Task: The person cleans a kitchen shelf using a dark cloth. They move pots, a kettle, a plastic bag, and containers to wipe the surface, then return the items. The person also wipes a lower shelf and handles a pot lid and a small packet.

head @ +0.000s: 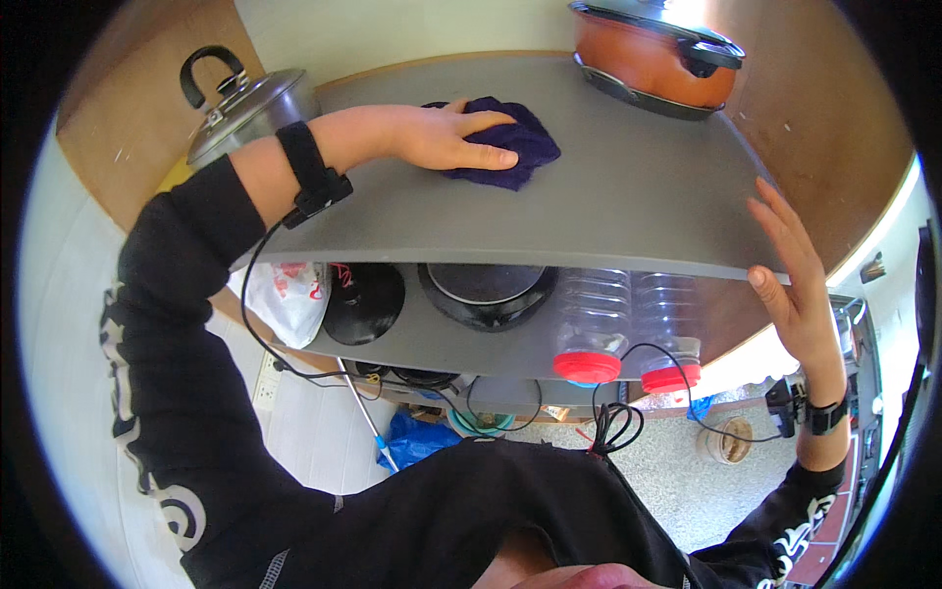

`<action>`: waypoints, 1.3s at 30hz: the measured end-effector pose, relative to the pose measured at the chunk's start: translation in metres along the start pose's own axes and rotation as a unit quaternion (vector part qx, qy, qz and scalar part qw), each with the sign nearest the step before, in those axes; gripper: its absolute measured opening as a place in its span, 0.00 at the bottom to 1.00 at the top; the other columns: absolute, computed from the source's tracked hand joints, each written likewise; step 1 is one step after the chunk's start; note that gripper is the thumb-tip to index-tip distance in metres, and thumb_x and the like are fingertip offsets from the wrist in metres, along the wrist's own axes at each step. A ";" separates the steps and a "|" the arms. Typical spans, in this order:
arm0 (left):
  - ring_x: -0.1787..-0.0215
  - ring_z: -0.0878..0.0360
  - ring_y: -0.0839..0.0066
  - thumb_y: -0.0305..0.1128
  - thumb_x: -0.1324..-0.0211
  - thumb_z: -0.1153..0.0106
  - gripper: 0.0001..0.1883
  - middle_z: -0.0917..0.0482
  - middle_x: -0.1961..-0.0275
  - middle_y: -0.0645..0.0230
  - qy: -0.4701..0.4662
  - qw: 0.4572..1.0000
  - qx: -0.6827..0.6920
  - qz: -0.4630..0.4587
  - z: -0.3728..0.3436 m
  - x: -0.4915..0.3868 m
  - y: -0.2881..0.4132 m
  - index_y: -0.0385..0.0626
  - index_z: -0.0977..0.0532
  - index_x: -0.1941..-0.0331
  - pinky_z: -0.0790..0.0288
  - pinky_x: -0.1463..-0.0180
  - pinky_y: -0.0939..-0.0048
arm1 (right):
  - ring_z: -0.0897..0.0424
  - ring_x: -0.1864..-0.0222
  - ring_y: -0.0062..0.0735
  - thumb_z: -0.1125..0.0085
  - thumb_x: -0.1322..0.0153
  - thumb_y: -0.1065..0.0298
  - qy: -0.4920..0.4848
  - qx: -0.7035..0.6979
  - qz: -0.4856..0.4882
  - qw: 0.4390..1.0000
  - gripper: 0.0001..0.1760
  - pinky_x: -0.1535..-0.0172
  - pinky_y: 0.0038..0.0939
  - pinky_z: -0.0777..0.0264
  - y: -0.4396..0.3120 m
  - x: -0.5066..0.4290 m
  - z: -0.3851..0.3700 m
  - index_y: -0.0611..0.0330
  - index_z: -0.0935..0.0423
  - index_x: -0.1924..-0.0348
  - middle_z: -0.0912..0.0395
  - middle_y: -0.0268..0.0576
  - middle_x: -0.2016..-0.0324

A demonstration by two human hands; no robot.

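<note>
My left hand lies over a dark purple cloth, pressing it against the grey shelf board. Its thumb and a finger spread across the cloth, and the cloth's edges stick out beyond them. At the board's right front corner is my right hand, fingers apart and nothing in it. Whether that hand touches the board's edge is hard to tell. A steel pot with a lid stands on the left, beyond my left forearm. An orange electric pan with a black base sits at the back right.
Below the board, a lower shelf holds a white plastic bag, a black round lid, a black pan and clear plastic jars with red caps. Wooden side panels flank the board. Black cables hang before my chest.
</note>
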State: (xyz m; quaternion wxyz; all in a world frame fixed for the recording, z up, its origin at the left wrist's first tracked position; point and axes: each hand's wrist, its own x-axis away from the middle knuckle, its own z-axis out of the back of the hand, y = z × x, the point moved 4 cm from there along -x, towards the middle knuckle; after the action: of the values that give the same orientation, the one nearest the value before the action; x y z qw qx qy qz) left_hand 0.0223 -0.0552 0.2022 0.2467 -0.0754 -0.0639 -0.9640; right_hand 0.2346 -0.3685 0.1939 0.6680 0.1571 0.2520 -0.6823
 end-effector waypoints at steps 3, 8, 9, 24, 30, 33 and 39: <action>0.29 0.50 0.44 0.65 0.40 0.57 0.41 0.50 0.31 0.41 -0.013 0.999 -0.041 0.003 0.003 -0.014 0.025 0.52 0.48 0.31 0.50 0.30 0.55 | 0.38 0.35 0.55 0.50 0.30 0.42 0.030 0.011 -0.009 0.999 0.33 0.36 0.46 0.44 0.019 0.006 -0.013 0.59 0.31 0.41 0.38 0.53 0.37; 0.31 0.47 0.43 0.55 0.34 0.59 0.32 0.46 0.33 0.39 0.043 0.970 -0.077 -0.225 0.001 -0.039 0.090 0.51 0.45 0.32 0.49 0.30 0.56 | 0.34 0.39 0.58 0.59 0.29 0.37 0.054 0.098 0.020 0.994 0.36 0.41 0.47 0.38 0.025 -0.001 -0.027 0.62 0.28 0.44 0.30 0.53 0.43; 0.31 0.48 0.43 0.54 0.33 0.60 0.31 0.46 0.33 0.38 0.044 0.959 -0.083 -0.266 -0.001 -0.046 0.097 0.51 0.44 0.33 0.49 0.30 0.56 | 0.33 0.40 0.59 0.59 0.29 0.36 0.049 0.115 0.009 0.992 0.37 0.41 0.47 0.38 0.026 -0.004 -0.028 0.62 0.28 0.44 0.30 0.54 0.43; 0.24 0.59 0.56 0.67 0.38 0.68 0.41 0.56 0.26 0.55 -0.035 0.979 -0.080 0.182 0.051 -0.207 -0.102 0.54 0.56 0.28 0.59 0.26 0.56 | 0.28 0.45 0.61 0.63 0.29 0.34 -0.014 0.101 0.045 0.994 0.37 0.44 0.52 0.36 0.026 -0.007 -0.025 0.60 0.20 0.55 0.24 0.54 0.50; 0.25 0.56 0.54 0.62 0.36 0.63 0.38 0.58 0.26 0.53 0.018 0.994 -0.107 0.019 0.047 -0.189 -0.039 0.47 0.46 0.31 0.59 0.25 0.59 | 0.28 0.45 0.62 0.63 0.28 0.35 -0.024 0.086 0.047 0.995 0.37 0.44 0.53 0.36 0.026 -0.009 -0.025 0.61 0.21 0.55 0.24 0.53 0.49; 0.26 0.56 0.50 0.60 0.34 0.64 0.35 0.53 0.29 0.40 -0.021 0.989 -0.136 -0.061 0.037 -0.143 0.001 0.47 0.43 0.32 0.57 0.26 0.60 | 0.29 0.45 0.63 0.62 0.28 0.35 -0.027 0.084 0.046 0.995 0.37 0.44 0.54 0.36 0.027 -0.008 -0.026 0.62 0.21 0.55 0.24 0.53 0.49; 0.28 0.52 0.47 0.55 0.32 0.65 0.31 0.48 0.31 0.41 -0.044 0.964 -0.070 -0.254 0.027 -0.108 0.027 0.49 0.42 0.33 0.55 0.27 0.56 | 0.30 0.44 0.65 0.61 0.28 0.37 -0.054 0.092 0.069 0.992 0.35 0.44 0.56 0.37 0.029 -0.007 -0.023 0.61 0.21 0.54 0.24 0.52 0.49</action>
State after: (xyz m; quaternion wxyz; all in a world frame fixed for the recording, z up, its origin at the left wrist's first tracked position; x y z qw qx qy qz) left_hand 0.1323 -0.0240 0.2121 -0.0149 -0.1160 -0.0245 -0.9928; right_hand 0.2606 -0.3490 0.1749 0.7091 0.1980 0.1403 -0.6621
